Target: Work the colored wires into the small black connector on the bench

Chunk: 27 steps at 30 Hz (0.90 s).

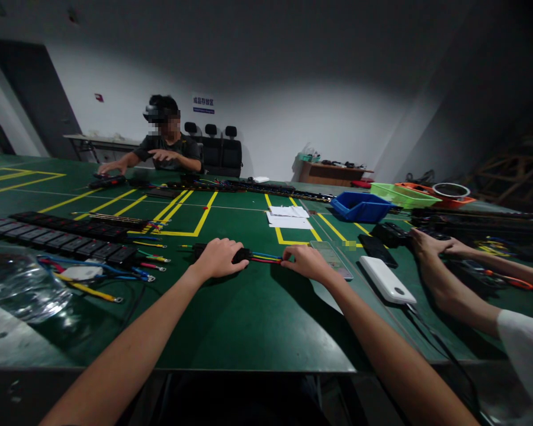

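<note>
My left hand (pixel 220 258) is closed over a small black module (pixel 241 255) on the green table, hiding most of it. A bundle of blue, yellow and red wires (pixel 265 258) runs out of the module to the right. My right hand (pixel 305 260) pinches these wires between thumb and fingers; their ends are hidden there. Beyond the left hand, a short green-yellow lead (pixel 185 246) sticks out. A phone (pixel 333 260) lies beside my right hand, partly behind it.
Left stand rows of black modules (pixel 66 241) with ring-terminal wires, near a clear plastic bottle (pixel 22 284). White papers (pixel 288 217), a blue bin (pixel 360 207) and a white power bank (pixel 386 280) lie ahead and right. A co-worker's hands (pixel 430 242) work at right; another person (pixel 166 139) sits opposite.
</note>
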### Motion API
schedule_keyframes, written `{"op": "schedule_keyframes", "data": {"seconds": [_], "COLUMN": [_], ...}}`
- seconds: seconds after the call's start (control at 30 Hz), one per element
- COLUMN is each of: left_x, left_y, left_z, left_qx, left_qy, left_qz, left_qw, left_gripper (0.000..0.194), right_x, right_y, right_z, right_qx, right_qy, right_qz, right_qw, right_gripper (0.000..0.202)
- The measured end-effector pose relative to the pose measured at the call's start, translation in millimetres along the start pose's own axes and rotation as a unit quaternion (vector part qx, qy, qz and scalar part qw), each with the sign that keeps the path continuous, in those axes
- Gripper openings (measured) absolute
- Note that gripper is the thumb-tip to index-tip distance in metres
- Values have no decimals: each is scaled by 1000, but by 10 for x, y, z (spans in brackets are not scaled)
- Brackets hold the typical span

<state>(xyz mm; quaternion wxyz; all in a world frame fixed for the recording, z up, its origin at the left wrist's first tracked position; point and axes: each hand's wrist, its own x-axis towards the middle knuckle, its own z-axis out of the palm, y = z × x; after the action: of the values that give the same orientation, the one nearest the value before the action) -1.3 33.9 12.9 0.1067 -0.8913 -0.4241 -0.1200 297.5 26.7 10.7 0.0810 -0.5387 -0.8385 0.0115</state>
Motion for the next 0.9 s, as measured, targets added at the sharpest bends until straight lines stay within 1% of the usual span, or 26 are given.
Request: {"op": "schedule_keyframes", "data": {"seconds": [0.17,0.3,0.47,0.67,0.9], "left_x": [-1,1,5,7,2], "left_y": [2,1,5,17,12], "left_z": [-10,-8,-4,-26,-31], "left_qx": [-3,0,5,-2,-3], "left_qy": [2,1,-3,-9,-11], "left_qz": [1,1,-2,-4,-6], "left_qw": [1000,1000,1000,1000,1000], "left_gripper": [48,48,47,49,49], "right_x": [5,5,11,7,0], "right_y": [28,29,37,56,42], "right_z": [22,35,51,30,-1], "right_qx": [27,33,32,46,36], "right_qy": [4,12,22,15,21], "right_qz": [-7,-15,-4,-6,-12], "right_qw": [1000,999,999,999,999], "right_gripper": [10,13,18,11,15]}}
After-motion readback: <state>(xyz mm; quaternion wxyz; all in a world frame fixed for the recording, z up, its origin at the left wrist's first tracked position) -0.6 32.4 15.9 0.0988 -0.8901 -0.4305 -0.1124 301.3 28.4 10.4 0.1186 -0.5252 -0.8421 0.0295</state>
